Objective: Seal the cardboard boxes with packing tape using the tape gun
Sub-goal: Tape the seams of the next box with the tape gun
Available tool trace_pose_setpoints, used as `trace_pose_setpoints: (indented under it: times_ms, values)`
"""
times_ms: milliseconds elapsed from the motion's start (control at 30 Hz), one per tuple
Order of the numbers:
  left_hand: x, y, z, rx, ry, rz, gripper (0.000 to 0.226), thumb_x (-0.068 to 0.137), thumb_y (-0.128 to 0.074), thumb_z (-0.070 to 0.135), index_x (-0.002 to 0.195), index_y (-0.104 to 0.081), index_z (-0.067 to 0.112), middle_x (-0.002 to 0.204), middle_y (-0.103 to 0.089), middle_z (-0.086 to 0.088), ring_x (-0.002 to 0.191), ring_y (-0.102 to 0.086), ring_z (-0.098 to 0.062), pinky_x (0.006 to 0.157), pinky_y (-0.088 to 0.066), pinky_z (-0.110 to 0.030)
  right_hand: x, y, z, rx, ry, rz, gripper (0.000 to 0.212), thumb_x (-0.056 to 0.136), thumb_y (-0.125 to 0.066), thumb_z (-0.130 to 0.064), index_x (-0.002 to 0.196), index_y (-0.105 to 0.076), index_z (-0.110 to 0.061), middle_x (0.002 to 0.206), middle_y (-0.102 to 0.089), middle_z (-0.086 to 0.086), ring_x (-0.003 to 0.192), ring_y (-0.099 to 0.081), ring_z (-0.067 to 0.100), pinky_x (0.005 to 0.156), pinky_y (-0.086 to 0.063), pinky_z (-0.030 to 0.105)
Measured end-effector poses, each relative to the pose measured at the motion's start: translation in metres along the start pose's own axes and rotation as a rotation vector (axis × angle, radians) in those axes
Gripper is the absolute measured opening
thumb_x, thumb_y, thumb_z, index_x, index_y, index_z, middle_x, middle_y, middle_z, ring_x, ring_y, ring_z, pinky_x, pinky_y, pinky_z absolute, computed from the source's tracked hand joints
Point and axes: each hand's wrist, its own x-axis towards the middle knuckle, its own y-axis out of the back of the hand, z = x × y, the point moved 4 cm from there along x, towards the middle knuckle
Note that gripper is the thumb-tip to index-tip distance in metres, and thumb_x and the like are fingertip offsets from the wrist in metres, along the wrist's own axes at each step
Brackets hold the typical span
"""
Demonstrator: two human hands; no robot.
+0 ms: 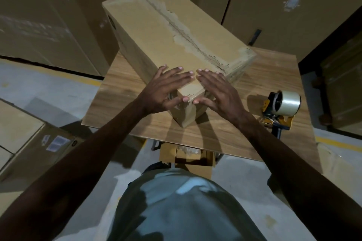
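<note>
A long closed cardboard box (156,31) lies diagonally on a small wooden table (264,80). Its top seam runs lengthwise, rough with torn paper and old tape. Clear tape wraps the near right end. My left hand (166,88) and my right hand (217,92) lie flat with straight spread fingers on the box's near corner, thumbs pressing at the corner edge. The tape gun (280,109), yellow and black with a clear tape roll, lies on the table to the right of my right hand, held by neither hand.
Tall stacked cardboard boxes (49,15) stand behind and to the left and right. A flat carton (29,143) with labels lies on the floor at left. A small open box (188,154) sits under the table's near edge. The floor has yellow lines.
</note>
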Motion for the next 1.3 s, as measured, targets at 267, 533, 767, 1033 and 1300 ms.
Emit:
trace_pose_setpoints:
  times_ms: [267,533,767,1033,1300]
  values:
    - [0.001,0.0,0.008,-0.008,0.027,0.077,0.078,0.086,-0.06,0.063,0.149,-0.048,0.019,0.155,-0.044,0.002,0.148,-0.033,-0.02,0.122,-0.004,-0.053,0.003,0.001,0.005,0.086,-0.056,0.033,0.055,0.095,-0.063,-0.04,0.137,-0.061,-0.005,0.145,-0.056,0.012,0.137,-0.051,0.028,0.113,-0.04,0.047]
    - [0.002,0.0,0.022,0.089,0.141,0.001,0.093,0.08,-0.046,0.077,0.153,-0.041,0.02,0.161,-0.034,0.005,0.152,-0.023,-0.017,0.122,-0.003,-0.06,0.011,0.018,0.023,0.014,0.057,-0.188,0.071,0.097,-0.05,-0.058,0.148,-0.049,-0.008,0.154,-0.047,0.012,0.143,-0.043,0.029,0.113,-0.041,0.053]
    - [0.006,-0.008,0.026,-0.008,0.269,0.104,0.081,0.08,-0.053,0.069,0.144,-0.054,0.019,0.154,-0.044,0.006,0.149,-0.03,-0.017,0.121,-0.005,-0.058,0.018,0.018,0.042,-0.026,-0.195,-0.206,0.088,0.093,-0.038,-0.072,0.148,-0.047,-0.003,0.157,-0.041,0.015,0.147,-0.036,0.03,0.12,-0.024,0.045]
    - [0.001,0.013,0.0,-0.013,0.199,-0.06,0.084,0.078,-0.058,0.062,0.15,-0.045,0.022,0.157,-0.035,0.014,0.149,-0.02,-0.004,0.123,0.0,-0.054,0.016,0.013,0.026,-0.245,-0.037,-0.35,0.079,0.098,-0.033,-0.059,0.149,-0.042,0.001,0.155,-0.04,0.025,0.142,-0.042,0.039,0.113,-0.038,0.053]
    - [0.038,-0.002,0.034,0.264,0.484,-0.232,0.11,0.084,-0.016,0.088,0.161,-0.012,0.01,0.169,-0.005,-0.004,0.156,-0.005,-0.02,0.122,0.003,-0.054,0.023,0.026,0.056,-0.168,-0.228,-0.404,0.102,0.09,-0.017,-0.082,0.151,-0.041,-0.004,0.16,-0.036,0.016,0.147,-0.036,0.032,0.117,-0.032,0.047]
